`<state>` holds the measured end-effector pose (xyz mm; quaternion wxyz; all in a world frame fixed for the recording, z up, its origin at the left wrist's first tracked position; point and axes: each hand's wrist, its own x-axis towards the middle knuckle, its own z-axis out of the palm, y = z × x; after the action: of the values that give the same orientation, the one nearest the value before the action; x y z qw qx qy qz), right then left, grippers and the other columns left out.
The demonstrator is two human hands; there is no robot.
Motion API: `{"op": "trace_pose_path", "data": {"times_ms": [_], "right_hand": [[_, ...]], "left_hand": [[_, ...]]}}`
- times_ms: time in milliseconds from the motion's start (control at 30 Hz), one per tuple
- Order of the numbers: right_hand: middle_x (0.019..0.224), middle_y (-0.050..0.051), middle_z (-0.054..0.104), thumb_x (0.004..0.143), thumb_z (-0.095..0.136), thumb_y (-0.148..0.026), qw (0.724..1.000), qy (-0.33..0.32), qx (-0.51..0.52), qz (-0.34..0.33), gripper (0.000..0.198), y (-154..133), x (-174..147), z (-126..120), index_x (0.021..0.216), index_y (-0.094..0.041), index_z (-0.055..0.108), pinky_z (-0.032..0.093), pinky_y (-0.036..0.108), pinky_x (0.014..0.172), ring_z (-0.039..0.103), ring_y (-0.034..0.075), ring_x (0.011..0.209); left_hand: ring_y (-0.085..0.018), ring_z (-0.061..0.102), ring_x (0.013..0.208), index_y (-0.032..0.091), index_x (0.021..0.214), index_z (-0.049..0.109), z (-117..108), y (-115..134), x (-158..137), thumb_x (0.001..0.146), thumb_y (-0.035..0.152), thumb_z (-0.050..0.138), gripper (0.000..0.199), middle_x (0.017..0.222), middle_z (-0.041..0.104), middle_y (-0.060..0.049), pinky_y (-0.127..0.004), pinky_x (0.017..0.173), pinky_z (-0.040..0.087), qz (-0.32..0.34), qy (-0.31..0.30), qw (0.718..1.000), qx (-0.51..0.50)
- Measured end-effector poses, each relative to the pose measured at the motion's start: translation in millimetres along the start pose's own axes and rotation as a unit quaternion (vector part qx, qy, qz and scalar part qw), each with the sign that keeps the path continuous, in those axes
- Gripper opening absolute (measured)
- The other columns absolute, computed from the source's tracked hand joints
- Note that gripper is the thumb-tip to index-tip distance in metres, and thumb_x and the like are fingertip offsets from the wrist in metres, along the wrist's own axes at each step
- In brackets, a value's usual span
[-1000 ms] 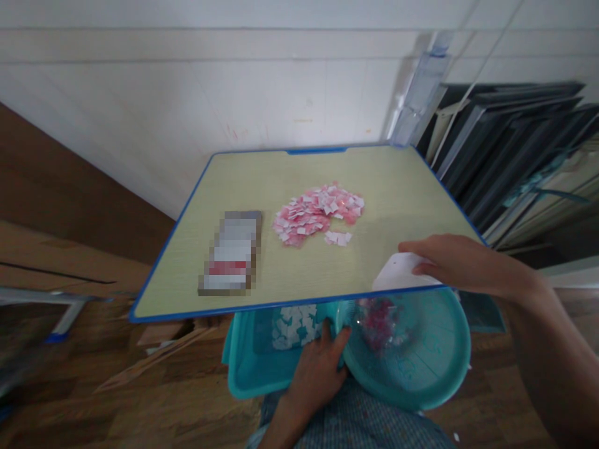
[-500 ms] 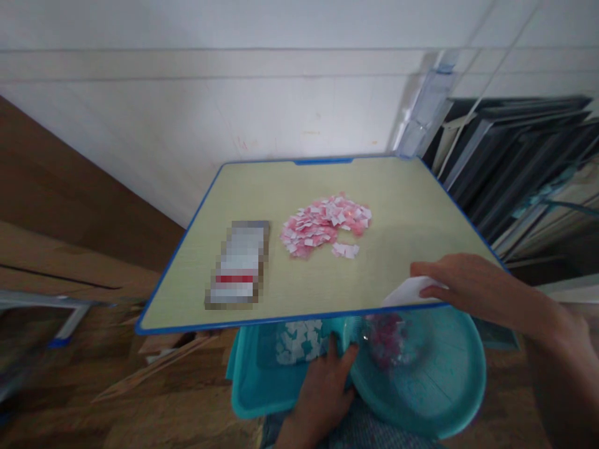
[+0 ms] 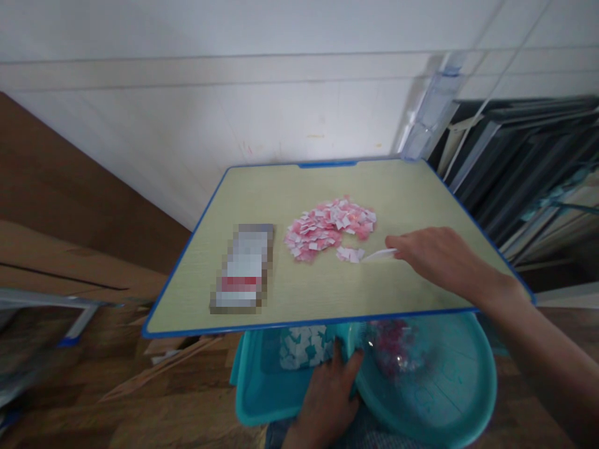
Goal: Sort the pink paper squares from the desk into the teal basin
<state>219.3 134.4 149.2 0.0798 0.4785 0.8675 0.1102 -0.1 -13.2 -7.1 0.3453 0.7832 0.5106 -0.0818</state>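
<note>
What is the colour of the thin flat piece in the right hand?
The thin flat piece is white, seen in the head view.

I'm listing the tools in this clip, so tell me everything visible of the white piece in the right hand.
The white piece is thin and smooth-looking, perhaps plastic or card, seen nearly edge-on as a narrow, tapering strip. The right hand grips one end, hiding that part. The other end points left, low over the board, close beside a small cluster of pale scraps; contact is unclear.
</note>
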Motion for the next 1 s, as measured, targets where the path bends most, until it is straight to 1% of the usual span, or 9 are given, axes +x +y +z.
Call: {"op": "trace_pose_path", "data": {"times_ms": [167, 300, 367, 500, 633, 767, 867, 933, 1000], "right_hand": [[0.074, 0.003, 0.067, 0.087, 0.046, -0.014, 0.999, -0.001, 0.017, -0.030, 0.020, 6.3, -12.9, -6.3, 0.097, -0.023, 0.061, 0.025, 0.031, 0.054, 0.062, 0.020, 0.069], [0.072, 0.003, 0.067, 0.088, 0.045, -0.018, 1.000, -0.013, -0.004, 0.007, 0.019, 4.1, -6.2, -11.2, 0.094, -0.023, 0.062, 0.020, 0.031, 0.050, 0.062, 0.020, 0.067], [0.072, 0.004, 0.067, 0.089, 0.044, -0.019, 1.000, -0.008, -0.015, 0.019, 0.020, 1.0, 0.2, -10.5, 0.095, -0.024, 0.062, 0.018, 0.030, 0.048, 0.063, 0.020, 0.067], [0.075, 0.005, 0.068, 0.087, 0.042, -0.013, 1.000, 0.005, -0.021, -0.002, 0.025, -4.0, 5.6, -6.3, 0.101, -0.022, 0.061, 0.020, 0.030, 0.050, 0.063, 0.021, 0.070], [0.071, 0.004, 0.066, 0.087, 0.045, -0.014, 1.000, 0.009, -0.004, -0.026, 0.022, -2.3, -2.6, -4.7, 0.100, -0.023, 0.061, 0.021, 0.031, 0.051, 0.062, 0.019, 0.067], [0.070, 0.003, 0.065, 0.084, 0.046, -0.011, 0.998, 0.010, 0.003, -0.055, 0.025, 3.2, -10.2, -7.8, 0.102, -0.023, 0.061, 0.023, 0.031, 0.053, 0.061, 0.019, 0.067], [0.075, 0.004, 0.067, 0.084, 0.045, -0.011, 0.999, 0.008, 0.000, -0.034, 0.031, 4.7, -6.2, -8.6, 0.107, -0.024, 0.060, 0.022, 0.031, 0.052, 0.062, 0.020, 0.069], [0.078, 0.005, 0.069, 0.086, 0.043, -0.012, 1.000, 0.009, -0.009, -0.009, 0.034, 3.7, 0.0, -7.0, 0.112, -0.025, 0.060, 0.022, 0.031, 0.051, 0.063, 0.021, 0.070], [0.081, 0.006, 0.070, 0.087, 0.041, -0.013, 1.000, 0.011, -0.017, -0.001, 0.037, 1.4, 6.3, -4.6, 0.117, -0.025, 0.058, 0.022, 0.031, 0.050, 0.063, 0.021, 0.071]], "left_hand": [[-0.029, 0.054, 0.107, 0.030, 0.140, 0.036, 0.7, 0.0, -0.2, 0.079, 0.022, 0.050, 0.062, 0.146, 0.032, -0.011, -0.042, 0.091, 0.041, -0.008, -0.005, 1.000, 0.005], [-0.029, 0.054, 0.108, 0.029, 0.140, 0.035, 1.1, -0.3, -1.1, 0.080, 0.022, 0.049, 0.062, 0.146, 0.031, -0.012, -0.041, 0.091, 0.041, -0.002, -0.002, 1.000, 0.005], [-0.030, 0.054, 0.108, 0.029, 0.140, 0.036, 1.1, -0.3, -1.1, 0.079, 0.022, 0.049, 0.062, 0.147, 0.031, -0.012, -0.041, 0.091, 0.041, -0.001, -0.001, 1.000, 0.005], [-0.028, 0.056, 0.106, 0.030, 0.140, 0.035, 0.8, 0.0, -0.4, 0.076, 0.020, 0.051, 0.066, 0.148, 0.028, -0.011, -0.040, 0.091, 0.041, -0.005, -0.002, 1.000, 0.002], [-0.028, 0.056, 0.106, 0.031, 0.140, 0.034, 0.2, 0.4, -0.6, 0.077, 0.020, 0.051, 0.066, 0.147, 0.031, -0.009, -0.040, 0.090, 0.041, -0.008, -0.003, 1.000, 0.008], [-0.029, 0.056, 0.105, 0.029, 0.139, 0.037, -1.0, 0.8, -0.8, 0.078, 0.022, 0.051, 0.062, 0.146, 0.031, -0.012, -0.041, 0.089, 0.042, -0.005, -0.001, 1.000, 0.013], [-0.030, 0.057, 0.104, 0.027, 0.139, 0.038, -1.0, 0.8, -0.6, 0.078, 0.021, 0.050, 0.062, 0.145, 0.032, -0.016, -0.041, 0.089, 0.043, 0.000, 0.005, 1.000, 0.017], [-0.031, 0.057, 0.105, 0.027, 0.139, 0.038, -0.6, 0.8, -0.7, 0.078, 0.021, 0.050, 0.062, 0.144, 0.034, -0.016, -0.041, 0.089, 0.042, 0.003, 0.007, 1.000, 0.019], [-0.031, 0.057, 0.105, 0.027, 0.139, 0.037, -0.4, 1.0, -1.1, 0.079, 0.021, 0.050, 0.062, 0.144, 0.034, -0.015, -0.041, 0.089, 0.042, 0.003, 0.008, 1.000, 0.020]]}}
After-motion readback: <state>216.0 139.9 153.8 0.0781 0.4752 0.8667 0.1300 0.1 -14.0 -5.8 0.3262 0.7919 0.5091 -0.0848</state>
